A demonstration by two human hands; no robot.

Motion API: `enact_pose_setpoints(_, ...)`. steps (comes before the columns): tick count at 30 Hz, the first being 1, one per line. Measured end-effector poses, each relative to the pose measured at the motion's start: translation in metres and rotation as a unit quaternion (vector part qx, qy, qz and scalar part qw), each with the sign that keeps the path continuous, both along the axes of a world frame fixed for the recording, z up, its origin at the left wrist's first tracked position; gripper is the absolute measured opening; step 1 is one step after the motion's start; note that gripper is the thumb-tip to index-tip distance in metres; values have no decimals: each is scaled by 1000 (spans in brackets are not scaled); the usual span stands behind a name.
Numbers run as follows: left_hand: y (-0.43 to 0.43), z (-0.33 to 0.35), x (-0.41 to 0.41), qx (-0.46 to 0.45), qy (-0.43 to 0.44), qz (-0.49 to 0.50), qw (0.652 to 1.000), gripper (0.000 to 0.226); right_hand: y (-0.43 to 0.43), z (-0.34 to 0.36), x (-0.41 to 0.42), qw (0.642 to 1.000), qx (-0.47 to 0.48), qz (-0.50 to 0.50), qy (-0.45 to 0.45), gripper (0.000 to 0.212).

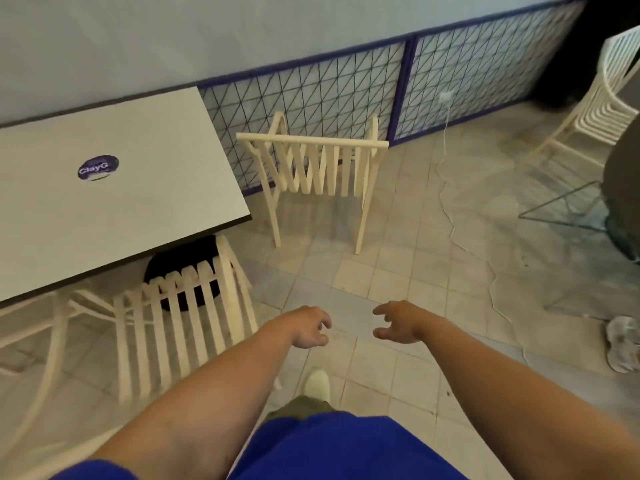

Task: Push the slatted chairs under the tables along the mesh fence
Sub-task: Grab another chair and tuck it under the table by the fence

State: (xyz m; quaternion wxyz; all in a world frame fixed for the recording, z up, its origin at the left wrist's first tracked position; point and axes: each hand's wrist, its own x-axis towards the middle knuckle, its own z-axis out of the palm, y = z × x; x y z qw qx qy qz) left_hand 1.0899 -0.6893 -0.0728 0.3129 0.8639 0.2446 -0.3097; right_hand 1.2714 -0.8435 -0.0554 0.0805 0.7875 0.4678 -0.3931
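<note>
A cream slatted chair (pixel 313 169) stands free on the tiles beside the mesh fence (pixel 346 84), its back towards me, right of the white table (pixel 114 188). A second slatted chair (pixel 180 323) is tucked part way under that table's near edge. My left hand (pixel 310 329) and my right hand (pixel 398 323) hover over the floor between the two chairs, fingers apart and curled, holding nothing. Neither hand touches a chair.
A white cable (pixel 460 237) runs from a socket on the fence across the tiles. Another slatted chair (pixel 602 98) and a dark round table (pixel 623 188) stand at the right. A crumpled plastic item (pixel 623 341) lies on the floor. My shoe (pixel 317 382) is below my hands.
</note>
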Motion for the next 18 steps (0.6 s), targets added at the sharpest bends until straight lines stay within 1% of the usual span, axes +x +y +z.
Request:
enact_pose_setpoints(2, 41, 8, 26, 5, -6, -9, 1000, 48, 40, 6, 24, 1000, 5, -3, -6, 64)
enact_pose_setpoints(5, 80, 21, 50, 21, -24, -14, 999, 47, 74, 14, 43, 1000, 21, -7, -7, 64)
enact_pose_setpoints(13, 183, 20, 114, 27, -20, 17, 999, 46, 181, 11, 114, 999, 28, 16, -2, 65)
enact_pose_setpoints(18, 230, 13, 163, 29, -16, 62, 998, 46, 247, 3, 179, 998, 40, 38, 9, 66)
